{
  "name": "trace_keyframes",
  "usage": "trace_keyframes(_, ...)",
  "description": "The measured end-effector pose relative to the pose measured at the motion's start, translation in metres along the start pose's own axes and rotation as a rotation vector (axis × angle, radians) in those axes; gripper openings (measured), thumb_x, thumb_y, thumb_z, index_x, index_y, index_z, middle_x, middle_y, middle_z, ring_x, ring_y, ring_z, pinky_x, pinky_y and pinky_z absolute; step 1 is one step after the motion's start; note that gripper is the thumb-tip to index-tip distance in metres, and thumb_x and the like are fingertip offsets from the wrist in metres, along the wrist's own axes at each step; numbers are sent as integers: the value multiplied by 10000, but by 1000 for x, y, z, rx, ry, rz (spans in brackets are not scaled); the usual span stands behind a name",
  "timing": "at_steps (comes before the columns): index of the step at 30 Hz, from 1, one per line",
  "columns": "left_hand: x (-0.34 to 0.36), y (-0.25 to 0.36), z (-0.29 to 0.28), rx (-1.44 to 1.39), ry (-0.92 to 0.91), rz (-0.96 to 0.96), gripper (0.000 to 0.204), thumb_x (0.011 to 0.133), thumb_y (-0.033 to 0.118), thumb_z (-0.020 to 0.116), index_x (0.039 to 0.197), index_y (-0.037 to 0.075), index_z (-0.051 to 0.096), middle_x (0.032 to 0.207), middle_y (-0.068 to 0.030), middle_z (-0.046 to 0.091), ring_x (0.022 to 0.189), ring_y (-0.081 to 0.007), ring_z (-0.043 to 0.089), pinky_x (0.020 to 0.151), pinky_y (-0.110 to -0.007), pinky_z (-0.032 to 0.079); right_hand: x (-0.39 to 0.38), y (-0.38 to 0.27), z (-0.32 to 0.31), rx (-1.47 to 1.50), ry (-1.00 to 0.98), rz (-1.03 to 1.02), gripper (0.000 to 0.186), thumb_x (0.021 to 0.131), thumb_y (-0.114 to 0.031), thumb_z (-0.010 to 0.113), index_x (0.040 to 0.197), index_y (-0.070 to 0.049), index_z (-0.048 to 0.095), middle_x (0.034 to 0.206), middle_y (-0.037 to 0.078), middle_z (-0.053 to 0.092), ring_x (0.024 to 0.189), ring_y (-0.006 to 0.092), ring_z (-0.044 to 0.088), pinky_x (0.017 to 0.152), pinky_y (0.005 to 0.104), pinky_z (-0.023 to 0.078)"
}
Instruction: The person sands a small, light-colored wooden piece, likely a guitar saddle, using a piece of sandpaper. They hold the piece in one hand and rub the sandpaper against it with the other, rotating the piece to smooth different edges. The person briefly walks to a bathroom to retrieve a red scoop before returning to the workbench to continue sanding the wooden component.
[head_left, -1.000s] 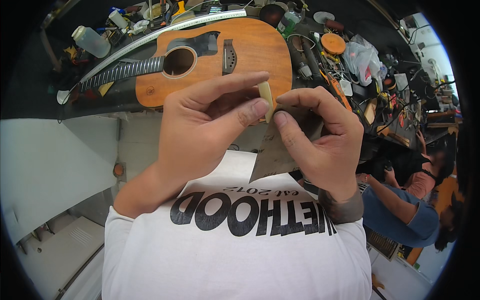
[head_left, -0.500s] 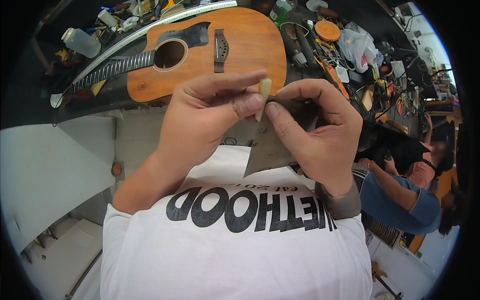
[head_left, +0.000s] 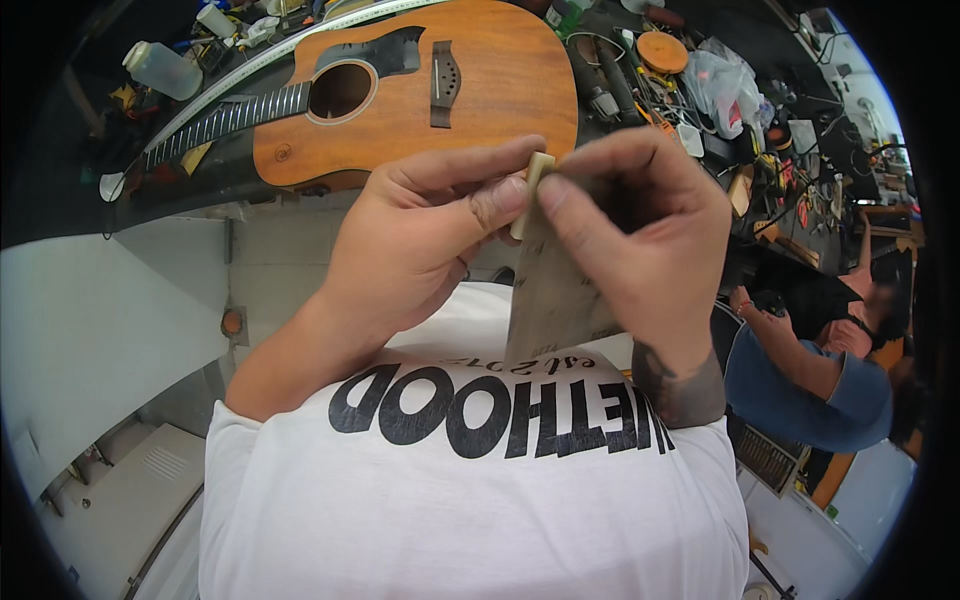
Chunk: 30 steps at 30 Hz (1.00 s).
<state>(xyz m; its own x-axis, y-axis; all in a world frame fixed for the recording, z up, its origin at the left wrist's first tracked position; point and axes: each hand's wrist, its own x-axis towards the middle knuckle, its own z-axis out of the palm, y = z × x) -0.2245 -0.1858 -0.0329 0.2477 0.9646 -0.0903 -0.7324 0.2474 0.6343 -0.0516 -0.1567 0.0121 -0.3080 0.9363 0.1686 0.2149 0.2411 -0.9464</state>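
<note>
Between the thumb and fingers of my left hand (head_left: 410, 215) is a small cream bar (head_left: 531, 200), looking like a guitar nut or saddle blank, held nearly upright. My right hand (head_left: 655, 235) is closed on a folded sheet of grey-brown sandpaper (head_left: 560, 290), its thumb and forefinger pinching it against the bar's right side. The sheet hangs down in front of my white shirt. Beyond my hands an acoustic guitar (head_left: 500, 80) with an orange-brown top lies face up on the bench, without strings. Its dark bridge (head_left: 443, 85) shows.
Tools, cables and a clear plastic bag (head_left: 715, 85) crowd the bench's right side, near a round orange-brown disc (head_left: 661, 52). A translucent jar (head_left: 162, 68) stands at the far left. Two people are on the right, one in a blue garment (head_left: 800, 390).
My right thumb and forefinger have moved up along the bar with the sandpaper, and the right hand is blurred. The left hand keeps its hold on the bar.
</note>
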Motion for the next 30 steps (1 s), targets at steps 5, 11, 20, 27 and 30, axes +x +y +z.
trace_keyframes(5,-2,1,-4,6,-31,14,327,911,22,611,1235,-16,590,1098,-109,669,965,-142,628,819,-261,509,6,1,0,74,-38,-1,163,812,-30,727,923,15,616,846,47,671,762,73,626,703,207,500)
trace_keyframes(11,-4,-1,-2,-23,33,33,314,901,16,626,1212,-23,606,1071,-103,679,931,-121,626,794,-234,506,9,-1,2,114,-59,76,164,812,-21,717,931,13,609,852,46,665,772,66,616,707,201,489)
trace_keyframes(20,-8,-1,-7,-34,4,21,303,903,0,616,1204,-34,606,1073,-119,674,936,-132,627,799,-234,507,13,0,3,141,-54,59,355,801,-11,713,1100,-17,521,858,43,655,792,72,612,714,199,479)
trace_keyframes(27,-9,-2,-6,-47,5,30,300,900,1,620,1199,-34,610,1074,-114,673,953,-142,629,824,-252,512,16,-4,1,207,-67,91,361,798,-25,720,1093,-15,512,867,59,661,805,80,616,728,205,481)
trace_keyframes(30,-12,-1,-5,-36,19,4,296,904,6,616,1198,-35,609,1084,-119,670,974,-152,632,855,-263,515,4,0,3,109,-116,19,359,807,-21,710,1101,-13,505,866,68,663,799,83,619,724,207,487)
